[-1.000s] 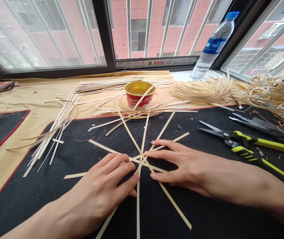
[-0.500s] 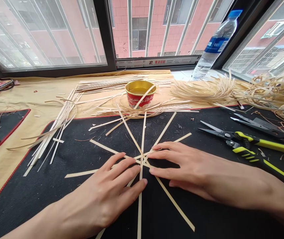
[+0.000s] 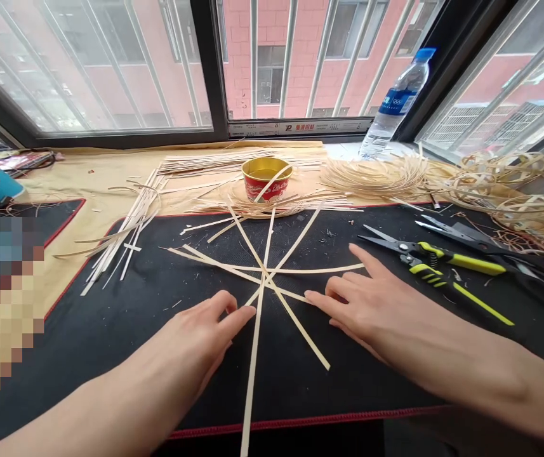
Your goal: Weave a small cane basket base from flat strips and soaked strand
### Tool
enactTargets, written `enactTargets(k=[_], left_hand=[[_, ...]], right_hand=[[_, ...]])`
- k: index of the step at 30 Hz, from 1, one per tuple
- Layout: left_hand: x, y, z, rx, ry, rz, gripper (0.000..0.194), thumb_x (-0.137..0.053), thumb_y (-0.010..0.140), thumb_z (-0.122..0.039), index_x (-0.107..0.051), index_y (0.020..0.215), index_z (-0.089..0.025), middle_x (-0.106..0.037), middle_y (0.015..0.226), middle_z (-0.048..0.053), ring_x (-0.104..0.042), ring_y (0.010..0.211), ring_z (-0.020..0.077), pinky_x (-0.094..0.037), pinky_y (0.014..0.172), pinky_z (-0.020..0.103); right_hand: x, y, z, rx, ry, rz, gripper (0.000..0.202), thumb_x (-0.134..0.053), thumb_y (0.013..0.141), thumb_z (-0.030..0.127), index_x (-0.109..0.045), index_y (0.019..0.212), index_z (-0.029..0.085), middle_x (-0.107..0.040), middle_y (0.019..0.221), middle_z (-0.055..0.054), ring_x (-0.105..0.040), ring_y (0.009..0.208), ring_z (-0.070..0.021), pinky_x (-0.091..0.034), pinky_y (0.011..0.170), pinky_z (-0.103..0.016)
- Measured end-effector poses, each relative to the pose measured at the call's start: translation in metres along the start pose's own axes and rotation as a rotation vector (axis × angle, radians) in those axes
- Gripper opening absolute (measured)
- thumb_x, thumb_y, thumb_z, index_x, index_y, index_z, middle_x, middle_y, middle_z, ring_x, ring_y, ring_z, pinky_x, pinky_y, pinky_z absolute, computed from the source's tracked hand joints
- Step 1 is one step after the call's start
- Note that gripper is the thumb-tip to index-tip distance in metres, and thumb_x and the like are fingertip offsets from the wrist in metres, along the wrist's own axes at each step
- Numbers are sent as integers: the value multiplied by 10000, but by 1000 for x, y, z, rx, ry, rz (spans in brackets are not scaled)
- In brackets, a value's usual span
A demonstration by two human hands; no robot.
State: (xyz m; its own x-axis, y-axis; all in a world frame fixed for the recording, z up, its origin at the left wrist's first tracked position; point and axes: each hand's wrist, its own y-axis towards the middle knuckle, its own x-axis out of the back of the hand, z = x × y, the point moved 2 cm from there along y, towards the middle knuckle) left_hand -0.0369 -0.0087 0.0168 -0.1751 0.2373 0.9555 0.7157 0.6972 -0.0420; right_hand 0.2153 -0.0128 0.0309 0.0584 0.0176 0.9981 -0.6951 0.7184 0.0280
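Several pale flat strips (image 3: 251, 355) cross like a star on the black mat, meeting near the middle. My left hand (image 3: 212, 330) is left of and below the crossing, its fingers curled and its thumb against them, closed on a strip that runs down from the upper right. My right hand (image 3: 367, 295) is on the right with its fingers spread. Its index finger stretches up by the end of a curved strip (image 3: 319, 271), and its thumb tip touches the end of another strip.
Behind the star stands a red and gold bowl (image 3: 266, 181) with strips around it. Cutters (image 3: 462, 259) with yellow-green handles lie on the right. At the back are coiled strips (image 3: 376, 176) and a water bottle (image 3: 393, 105). A strip bundle (image 3: 122, 238) lies left.
The view has shifted, showing the mat's front edge. Both hands have moved away from the crossing; my left fingers have curled in and my right index finger has stretched out. A strip now bows across the star.
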Motion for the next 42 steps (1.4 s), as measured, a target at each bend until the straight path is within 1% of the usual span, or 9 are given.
enactTargets(k=[4, 13, 18, 21, 24, 28, 32, 36, 42], left_hand=[[-4, -5, -2, 44, -151, 31, 381, -471, 898, -147, -528, 1236, -313, -584, 1026, 0, -622, 821, 97, -498, 714, 168], [-3, -12, -46, 51, -235, -65, 232, -506, 904, -123, -592, 1082, -245, -594, 931, -21, -608, 750, 80, -488, 682, 166], [2, -6, -26, -43, 28, -329, 148, -487, 944, -194, -631, 952, -160, -613, 898, 35, -601, 787, 144, -509, 699, 259], [4, -6, -9, -145, 240, -444, 164, -485, 942, -157, -639, 965, -105, -640, 944, 88, -610, 895, 196, -531, 780, 320], [3, -5, -1, -236, 385, -442, 207, -470, 944, -140, -654, 1002, -67, -674, 1012, 132, -614, 1022, 251, -542, 875, 382], [-1, -4, -2, -316, 494, -425, 258, -438, 950, -126, -660, 1034, -26, -686, 1072, 178, -623, 1058, 291, -564, 872, 416], [-2, -5, -5, -353, 490, -464, 250, -430, 936, -72, -672, 981, -32, -705, 976, 159, -652, 997, 279, -579, 835, 395], [-2, -6, -1, -336, 424, -439, 282, -398, 956, -93, -668, 1021, -42, -698, 1065, 161, -638, 1075, 264, -567, 902, 370], [2, -5, 5, -280, 342, -372, 366, -331, 958, -79, -603, 1202, -93, -659, 1206, 136, -556, 1226, 229, -504, 1022, 357]], right_hand=[[6, -6, 4, -33, -18, 55, 279, -419, 851, -20, -639, 865, 151, -508, 679, 40, -516, 607, -101, -164, 1122, -610], [3, -38, 8, -18, -8, 17, 210, -539, 788, -13, -634, 769, 174, -545, 697, 51, -534, 612, -96, -66, 1129, -630], [8, -32, 13, 60, -213, -109, 219, -559, 725, -31, -670, 756, 156, -605, 706, -5, -582, 642, -156, -286, 1059, -627], [16, -25, 16, 112, -307, -244, 182, -562, 766, 1, -666, 724, 144, -621, 700, -44, -586, 658, -194, -512, 834, -475], [14, -15, 15, 260, -316, -297, 190, -517, 843, 32, -689, 867, 109, -673, 818, -97, -624, 753, -222, -544, 660, -355], [0, -2, 9, 439, -258, -265, 333, -379, 931, 44, -609, 1171, 53, -662, 1136, -165, -641, 986, -230, -572, 760, -339], [-11, 7, 2, 541, -234, -220, 399, -353, 941, 47, -524, 1301, 42, -568, 1328, -187, -569, 1190, -240, -529, 946, -350], [-19, 10, -1, 588, -199, -187, 433, -366, 939, 70, -480, 1356, 41, -528, 1378, -191, -500, 1277, -270, -484, 1022, -394], [-22, 10, 0, 518, -149, -187, 409, -336, 964, 111, -532, 1322, 83, -575, 1344, -134, -551, 1216, -261, -489, 994, -410]])
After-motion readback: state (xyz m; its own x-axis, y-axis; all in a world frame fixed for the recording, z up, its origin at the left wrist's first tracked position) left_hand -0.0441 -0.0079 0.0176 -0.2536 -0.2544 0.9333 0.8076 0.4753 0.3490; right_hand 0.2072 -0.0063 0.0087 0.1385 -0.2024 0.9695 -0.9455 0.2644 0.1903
